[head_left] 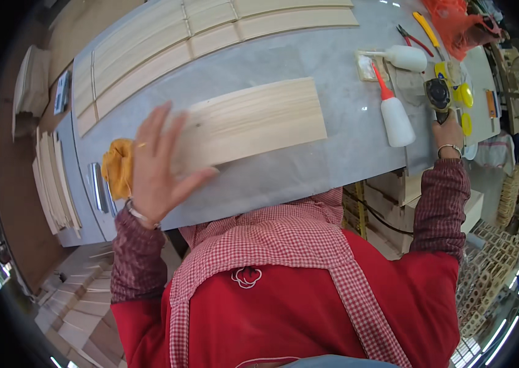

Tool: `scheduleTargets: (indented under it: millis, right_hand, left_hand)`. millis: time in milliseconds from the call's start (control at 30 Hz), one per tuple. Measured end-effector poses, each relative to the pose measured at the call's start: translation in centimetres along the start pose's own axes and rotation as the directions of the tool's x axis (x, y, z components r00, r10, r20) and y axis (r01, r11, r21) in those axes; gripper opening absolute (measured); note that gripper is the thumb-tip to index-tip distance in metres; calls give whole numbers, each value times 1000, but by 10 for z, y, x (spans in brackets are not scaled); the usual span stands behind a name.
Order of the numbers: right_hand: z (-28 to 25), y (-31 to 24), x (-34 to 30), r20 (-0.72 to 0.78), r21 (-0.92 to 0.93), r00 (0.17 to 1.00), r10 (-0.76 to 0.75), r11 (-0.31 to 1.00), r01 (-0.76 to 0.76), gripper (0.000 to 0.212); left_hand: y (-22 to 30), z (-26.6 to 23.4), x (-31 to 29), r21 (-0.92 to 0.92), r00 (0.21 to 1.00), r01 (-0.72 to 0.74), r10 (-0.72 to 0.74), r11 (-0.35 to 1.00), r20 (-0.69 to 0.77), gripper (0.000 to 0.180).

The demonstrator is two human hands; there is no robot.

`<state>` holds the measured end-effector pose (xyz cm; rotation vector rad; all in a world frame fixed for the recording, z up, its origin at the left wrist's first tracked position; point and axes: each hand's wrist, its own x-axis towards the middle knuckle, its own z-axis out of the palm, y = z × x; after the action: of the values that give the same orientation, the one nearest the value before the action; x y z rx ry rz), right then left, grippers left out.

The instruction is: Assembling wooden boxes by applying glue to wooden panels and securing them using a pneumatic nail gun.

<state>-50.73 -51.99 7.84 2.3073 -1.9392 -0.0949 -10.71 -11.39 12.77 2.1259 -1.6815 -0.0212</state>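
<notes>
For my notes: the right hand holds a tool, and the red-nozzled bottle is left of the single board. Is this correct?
Not quite: in the head view, the right hand holds a tool, but the red-nozzled bottle is right of the single board.

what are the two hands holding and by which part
Right hand: a dark handheld tool, held by its narrow end nearest the person. Left hand: open, nothing held.

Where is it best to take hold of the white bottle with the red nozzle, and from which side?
Probably around the middle of the white bottle, coming from the near side: its broad, rounded body lies nearer, while the thin red nozzle points away.
</notes>
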Motion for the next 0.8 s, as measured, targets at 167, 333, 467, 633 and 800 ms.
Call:
scheduleTargets:
  millis: [167, 333, 467, 633, 800]
  right_hand:
    - [31, -7, 4, 6, 61, 998, 61, 996, -61, 67]
    - [43, -8, 2, -15, 277, 1000, -11, 961, 14, 72]
    - [19, -36, -10, 48, 240, 998, 35, 970, -45, 70]
    - [8, -58, -18, -481, 331, 821, -307, 803, 495, 43]
    - [-15, -171, -82, 74, 977, 753, -654, 200, 77, 41]
  left_hand:
    - [10, 31, 32, 119, 960, -129, 94, 985, 262, 89]
    - [17, 44, 26, 170, 962, -137, 91, 976, 258, 88]
    - [30, 48, 5, 299, 979, -205, 201, 932, 44, 87]
    - [34, 44, 15, 340, 970, -185, 226, 922, -86, 74]
    - [48, 17, 17, -48, 943, -46, 28, 998, -333, 65]
